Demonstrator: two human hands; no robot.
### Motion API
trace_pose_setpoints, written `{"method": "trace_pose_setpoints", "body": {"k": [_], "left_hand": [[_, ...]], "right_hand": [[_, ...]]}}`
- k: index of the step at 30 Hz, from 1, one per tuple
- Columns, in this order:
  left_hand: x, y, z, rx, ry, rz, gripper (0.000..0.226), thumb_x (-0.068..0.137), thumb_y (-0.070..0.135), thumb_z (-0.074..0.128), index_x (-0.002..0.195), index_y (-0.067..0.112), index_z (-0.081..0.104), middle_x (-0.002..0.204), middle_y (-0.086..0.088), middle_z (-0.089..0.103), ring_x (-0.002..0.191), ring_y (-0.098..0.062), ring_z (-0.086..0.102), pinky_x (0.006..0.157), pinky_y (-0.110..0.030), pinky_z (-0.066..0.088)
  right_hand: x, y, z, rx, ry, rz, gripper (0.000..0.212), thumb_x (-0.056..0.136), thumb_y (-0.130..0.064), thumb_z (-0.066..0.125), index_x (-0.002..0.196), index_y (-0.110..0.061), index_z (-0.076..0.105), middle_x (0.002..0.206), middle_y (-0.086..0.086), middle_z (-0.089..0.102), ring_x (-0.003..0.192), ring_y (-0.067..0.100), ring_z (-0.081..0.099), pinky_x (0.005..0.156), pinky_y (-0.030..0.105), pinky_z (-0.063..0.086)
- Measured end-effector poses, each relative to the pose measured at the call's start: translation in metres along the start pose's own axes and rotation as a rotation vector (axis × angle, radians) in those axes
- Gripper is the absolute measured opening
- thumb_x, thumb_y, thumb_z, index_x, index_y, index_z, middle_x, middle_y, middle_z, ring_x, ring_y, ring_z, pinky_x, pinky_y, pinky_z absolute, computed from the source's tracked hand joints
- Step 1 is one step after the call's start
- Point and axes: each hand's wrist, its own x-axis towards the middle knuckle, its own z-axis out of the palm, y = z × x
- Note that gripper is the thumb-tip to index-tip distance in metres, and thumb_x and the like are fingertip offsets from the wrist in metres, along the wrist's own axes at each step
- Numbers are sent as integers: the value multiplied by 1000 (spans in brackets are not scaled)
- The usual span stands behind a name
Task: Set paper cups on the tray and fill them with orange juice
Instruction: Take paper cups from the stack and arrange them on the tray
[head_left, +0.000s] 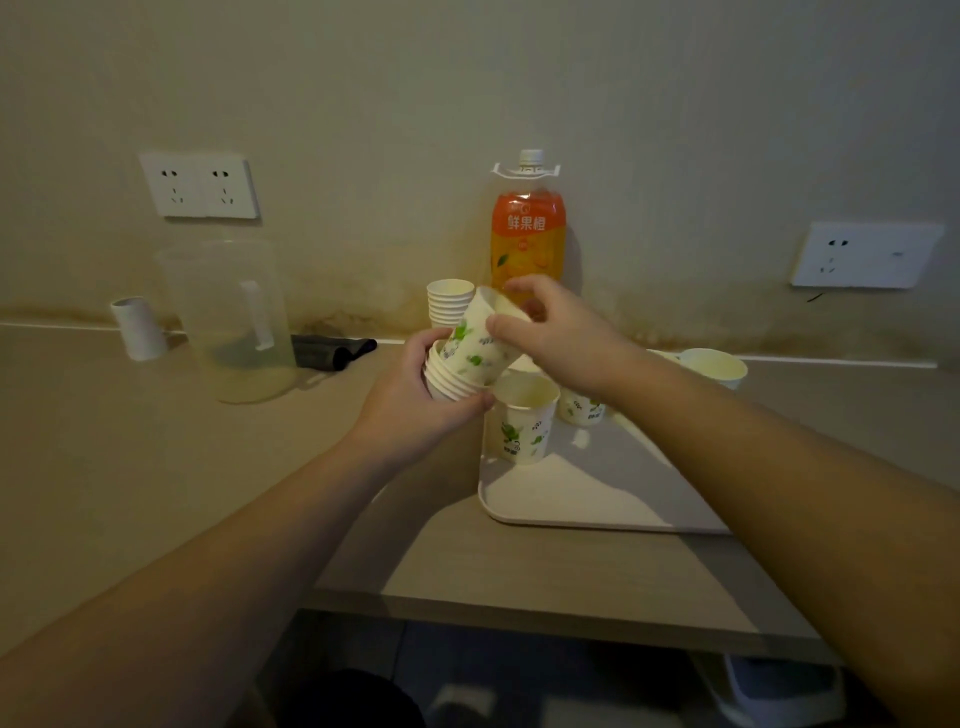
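Note:
My left hand (415, 402) grips a tilted stack of paper cups (449, 379) above the tray's left edge. My right hand (550, 338) pinches the rim of the top cup (478, 345), which sticks partly out of that stack. On the white tray (571, 499) stand three upright cups: one at the near left (524, 421), one behind it (579, 408) mostly hidden by my right wrist, and one at the far right (719, 366). A capped orange juice bottle (528, 234) stands against the wall. A second stack of cups (448, 304) stands next to it.
A clear plastic jug (228, 319) stands at the left, with a white cardboard tube (139, 328) beside it and a dark folded item (332, 349) behind. Wall sockets (200, 185) sit left and right. The table's front edge (519, 623) runs close below the tray.

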Motion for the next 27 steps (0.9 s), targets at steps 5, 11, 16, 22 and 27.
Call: {"method": "trace_pose_setpoints", "body": {"k": [5, 11, 16, 22, 27], "left_hand": [[-1, 2, -3, -23, 85, -57, 84, 77, 37, 87, 147, 31, 41, 119, 17, 53, 100, -2, 56, 71, -14, 44], [-3, 1, 6, -127, 160, -103, 85, 78, 39, 84, 148, 28, 38, 129, 11, 50, 118, -12, 51, 85, -26, 46], [-7, 1, 17, -117, 205, -70, 86, 75, 42, 85, 146, 27, 39, 129, 10, 49, 117, -11, 51, 86, -26, 48], [-8, 4, 23, -129, 206, -65, 84, 76, 37, 86, 145, 26, 40, 130, 9, 50, 118, -13, 52, 84, -23, 48], [-12, 6, 30, -201, 202, -117, 81, 81, 24, 84, 148, 26, 38, 130, 10, 48, 118, -12, 48, 72, -14, 41]], "right_hand": [[-7, 13, -47, 41, 99, 67, 56, 92, -40, 57, 144, -26, 42, 133, 0, 56, 109, 18, 60, 93, 45, 55], [-27, 47, -70, -141, 147, 149, 61, 87, -41, 61, 143, -30, 41, 140, 0, 51, 116, 19, 55, 98, 46, 50], [-48, 73, -59, -302, 80, 203, 68, 85, -42, 64, 146, -31, 38, 143, 0, 46, 118, 20, 52, 89, 36, 48], [-51, 86, -43, -326, 18, 211, 77, 82, -50, 69, 148, -32, 34, 149, -2, 43, 127, 18, 49, 90, 34, 47], [-49, 90, -31, -300, -5, 236, 81, 80, -50, 73, 148, -34, 32, 152, -4, 40, 132, 17, 46, 97, 36, 49]]}}
